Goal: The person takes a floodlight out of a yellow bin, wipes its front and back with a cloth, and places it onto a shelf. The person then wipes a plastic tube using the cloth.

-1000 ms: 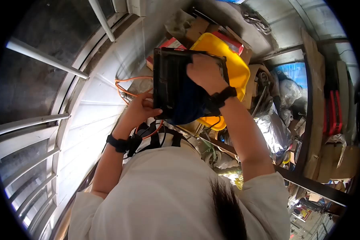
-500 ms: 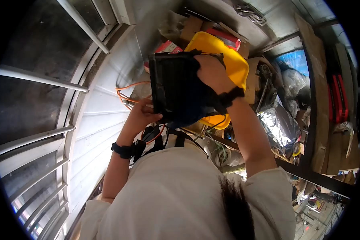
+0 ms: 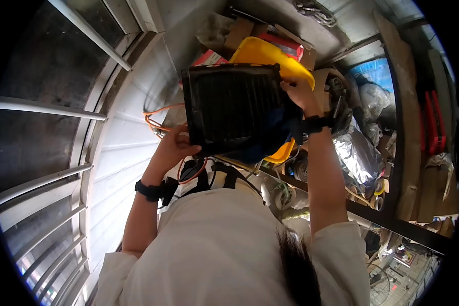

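Observation:
A black plastic tray (image 3: 232, 97) with a ribbed floor and raised rim is held up in front of my body. My left hand (image 3: 172, 147) grips its lower left corner, thumb on the near side. At the upper right rim, my right hand (image 3: 300, 93) is closed on the tray's edge. Dark blue cloth (image 3: 262, 145) hangs across the lower right part of the tray; whether my right hand also touches it is hidden. Behind the tray, a yellow plastic bin (image 3: 270, 53) is partly covered.
Orange cable (image 3: 155, 122) lies by the white wall (image 3: 120, 153) on the left. Barred windows (image 3: 46, 107) run along that side. To the right, a shelf holds silver foil wrapping (image 3: 359, 155), plastic bags (image 3: 375, 102) and cardboard (image 3: 400, 117). A metal chain (image 3: 319, 14) lies at the top.
My right hand has moved from over the cloth on the tray out to its right rim, uncovering the ribbed floor. The tray has shifted slightly left; my left hand keeps its corner.

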A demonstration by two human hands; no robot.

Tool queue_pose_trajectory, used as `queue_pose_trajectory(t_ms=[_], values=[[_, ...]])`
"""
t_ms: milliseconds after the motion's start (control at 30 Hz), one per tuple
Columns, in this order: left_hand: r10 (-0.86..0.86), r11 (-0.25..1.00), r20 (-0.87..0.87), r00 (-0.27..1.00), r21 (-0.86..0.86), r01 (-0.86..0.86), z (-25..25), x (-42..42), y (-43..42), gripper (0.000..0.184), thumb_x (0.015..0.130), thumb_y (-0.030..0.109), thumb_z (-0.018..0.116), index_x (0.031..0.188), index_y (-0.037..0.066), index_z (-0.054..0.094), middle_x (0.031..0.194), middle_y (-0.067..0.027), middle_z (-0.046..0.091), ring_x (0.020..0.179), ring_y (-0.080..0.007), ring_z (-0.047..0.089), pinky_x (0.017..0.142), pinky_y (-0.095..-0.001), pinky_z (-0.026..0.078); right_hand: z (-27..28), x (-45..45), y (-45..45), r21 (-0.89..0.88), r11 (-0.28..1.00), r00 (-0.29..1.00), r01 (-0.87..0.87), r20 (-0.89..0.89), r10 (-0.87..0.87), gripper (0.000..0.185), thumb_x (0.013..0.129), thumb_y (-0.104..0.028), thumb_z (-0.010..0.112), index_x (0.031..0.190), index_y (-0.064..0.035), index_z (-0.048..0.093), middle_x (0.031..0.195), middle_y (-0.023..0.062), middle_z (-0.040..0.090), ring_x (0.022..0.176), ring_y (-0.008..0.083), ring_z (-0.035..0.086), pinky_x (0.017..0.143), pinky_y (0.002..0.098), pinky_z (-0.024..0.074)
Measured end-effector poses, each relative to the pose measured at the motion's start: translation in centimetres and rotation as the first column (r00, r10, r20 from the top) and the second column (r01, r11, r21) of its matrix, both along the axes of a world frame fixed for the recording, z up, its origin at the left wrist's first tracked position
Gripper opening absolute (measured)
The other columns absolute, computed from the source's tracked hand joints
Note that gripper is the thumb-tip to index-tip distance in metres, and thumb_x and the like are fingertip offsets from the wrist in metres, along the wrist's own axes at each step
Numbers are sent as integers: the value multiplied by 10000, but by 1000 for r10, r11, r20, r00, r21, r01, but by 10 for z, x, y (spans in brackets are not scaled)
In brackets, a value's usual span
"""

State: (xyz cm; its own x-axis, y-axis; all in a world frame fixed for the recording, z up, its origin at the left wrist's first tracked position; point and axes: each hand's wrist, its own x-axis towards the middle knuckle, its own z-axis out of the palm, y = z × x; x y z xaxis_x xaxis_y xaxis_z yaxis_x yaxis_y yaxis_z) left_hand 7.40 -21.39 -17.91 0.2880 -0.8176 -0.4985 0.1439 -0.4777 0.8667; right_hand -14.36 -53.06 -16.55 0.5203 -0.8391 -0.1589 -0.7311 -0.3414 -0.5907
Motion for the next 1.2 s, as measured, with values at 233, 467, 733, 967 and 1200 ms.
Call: queue_pose_trajectory(t_ms=[233, 467, 733, 967, 1200], values=[[-40, 998, 9, 999, -43, 41, -8, 4, 2, 533, 777, 55, 759, 1223, -41, 485, 892, -119, 682, 815, -171, 667, 757, -290, 522, -15, -17, -28, 346, 930, 982, -127, 175, 69, 460, 726, -177, 677, 1128, 45, 646, 1019, 121, 687, 960, 215, 628, 882, 297, 455], [-18, 1000, 34, 999, -16, 19, -14, 5, 4, 521, 771, 53, 763, 1205, -42, 491, 916, -143, 682, 816, -185, 669, 743, -285, 524, -25, -21, -30, 338, 935, 976, -104, 213, 32, 480, 672, -128, 697, 1120, 36, 643, 976, 105, 674, 922, 201, 620, 813, 293, 472], [40, 999, 10, 999, -34, -40, 0, 22, 10, 441, 771, -4, 732, 1165, -36, 537, 898, -122, 684, 811, -163, 666, 732, -275, 524, -3, -17, 53, -349, 935, 918, 64, 389, 82, 377, 684, -35, 677, 1058, -5, 636, 945, 107, 608, 860, 236, 609, 780, 297, 480], [3, 1000, -16, 1000, 2, -3, 8, 47, 14, 433, 803, -37, 693, 1201, -29, 523, 960, -99, 682, 841, -147, 658, 763, -260, 517, 10, -49, 76, 270, 962, 843, -47, 527, -107, 459, 715, -3, 658, 1167, -45, 594, 1063, 33, 609, 963, 126, 552, 851, 251, 436], [9, 999, -28, 1000, -31, -10, 0, 47, 17, 454, 811, -21, 696, 1225, -21, 511, 974, -92, 674, 871, -148, 654, 770, -265, 519, 26, -42, 78, 354, 926, 757, -130, 639, -138, 602, 729, 26, 660, 1300, -78, 500, 1194, 56, 579, 1039, 124, 538, 892, 242, 421]])
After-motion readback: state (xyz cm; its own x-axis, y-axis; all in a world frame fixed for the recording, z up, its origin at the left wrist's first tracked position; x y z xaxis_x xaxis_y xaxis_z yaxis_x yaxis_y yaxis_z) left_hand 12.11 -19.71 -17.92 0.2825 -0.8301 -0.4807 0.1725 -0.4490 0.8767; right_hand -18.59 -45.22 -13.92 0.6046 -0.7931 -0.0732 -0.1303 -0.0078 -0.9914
